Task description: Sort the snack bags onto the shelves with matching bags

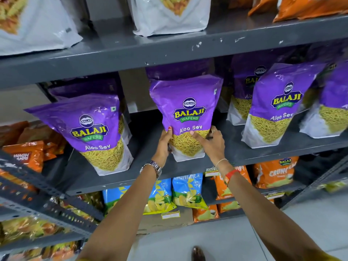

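Note:
A purple Aloo Sev bag (188,102) stands upright at the middle of the grey middle shelf (235,153). My left hand (164,142) grips its lower left side and my right hand (211,142) grips its lower right side. Matching purple Aloo Sev bags stand on the same shelf: one to the left (90,129), others to the right (276,108), with more behind them.
White bags (169,17) and orange bags (305,6) sit on the shelf above. Below are blue bags (186,191) and orange Crunchex bags (275,174). A second rack (37,185) with orange bags stands at the left. Grey floor lies under my arms.

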Motion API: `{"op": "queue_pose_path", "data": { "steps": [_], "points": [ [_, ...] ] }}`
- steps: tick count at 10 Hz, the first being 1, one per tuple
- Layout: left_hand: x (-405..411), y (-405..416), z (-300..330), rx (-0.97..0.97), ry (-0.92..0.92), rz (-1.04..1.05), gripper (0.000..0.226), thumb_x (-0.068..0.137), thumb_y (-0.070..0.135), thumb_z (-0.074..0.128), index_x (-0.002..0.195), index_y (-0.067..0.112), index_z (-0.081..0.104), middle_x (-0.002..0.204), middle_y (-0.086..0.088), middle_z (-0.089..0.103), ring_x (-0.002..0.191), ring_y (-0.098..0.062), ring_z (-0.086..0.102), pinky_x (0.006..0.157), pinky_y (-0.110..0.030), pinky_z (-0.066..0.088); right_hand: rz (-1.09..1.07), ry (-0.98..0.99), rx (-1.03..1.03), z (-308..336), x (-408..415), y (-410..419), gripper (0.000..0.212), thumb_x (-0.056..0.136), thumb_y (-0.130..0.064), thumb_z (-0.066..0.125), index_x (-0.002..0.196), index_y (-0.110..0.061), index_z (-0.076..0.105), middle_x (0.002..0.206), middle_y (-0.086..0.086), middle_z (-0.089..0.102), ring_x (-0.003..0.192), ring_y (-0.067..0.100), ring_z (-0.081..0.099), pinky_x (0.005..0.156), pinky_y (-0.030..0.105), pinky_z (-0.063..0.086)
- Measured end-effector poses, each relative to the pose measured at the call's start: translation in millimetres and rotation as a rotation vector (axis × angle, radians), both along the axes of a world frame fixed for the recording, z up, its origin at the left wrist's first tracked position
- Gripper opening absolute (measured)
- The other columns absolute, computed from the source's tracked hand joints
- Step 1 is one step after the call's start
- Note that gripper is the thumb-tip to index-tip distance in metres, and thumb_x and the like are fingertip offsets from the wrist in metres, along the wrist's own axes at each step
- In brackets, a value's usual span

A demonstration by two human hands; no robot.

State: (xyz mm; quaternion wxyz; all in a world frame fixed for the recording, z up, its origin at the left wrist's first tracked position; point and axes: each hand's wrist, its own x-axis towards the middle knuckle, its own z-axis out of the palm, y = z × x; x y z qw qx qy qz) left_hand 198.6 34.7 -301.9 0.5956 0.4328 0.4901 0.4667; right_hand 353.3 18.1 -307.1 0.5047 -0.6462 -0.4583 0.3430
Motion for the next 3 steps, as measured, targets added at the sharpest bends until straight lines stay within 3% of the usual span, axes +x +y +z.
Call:
{"op": "queue_pose_path", "data": {
  "steps": [1, 2, 3],
  "points": [
    [-1, -4, 3, -0.002, -0.03, 0.051, 0.048, 0.074, 0.053, 0.047, 0.115, 0.027, 0.045, 0.114, 0.002, 0.06, 0.113, -0.024, 0.054, 0.098, -0.046, 0.044, 0.04, 0.013, -0.032, -1, 2, -1, 0.064, 0.053, -0.068, 0.074, 0.098, -0.024, 0.059, 0.092, -0.007, 0.066, 0.1, 0.023, 0.064, 0.089, 0.046, 0.055],
    [1, -14, 7, 0.07, -0.034, 0.17, 0.055, 0.086, 0.042, 0.048, 0.133, 0.017, 0.035, 0.131, -0.006, 0.051, 0.12, -0.02, 0.049, 0.103, -0.038, 0.04, 0.04, 0.07, 0.005, 3, 9, -19, 0.065, 0.062, -0.047, 0.084, 0.116, -0.025, 0.055, 0.113, 0.002, 0.064, 0.091, 0.017, 0.066, 0.08, 0.033, 0.055],
    [4, -31, 14, 0.253, 0.016, 0.244, 0.052, 0.095, 0.02, 0.043, 0.143, 0.012, 0.024, 0.14, 0.0, 0.038, 0.124, -0.003, 0.041, 0.088, -0.003, 0.038, -0.126, 0.214, 0.178, 10, 29, -43, 0.048, 0.067, -0.039, 0.083, 0.108, -0.035, 0.057, 0.112, -0.002, 0.062, 0.096, 0.02, 0.065, 0.082, 0.043, 0.055]
  ]
}}
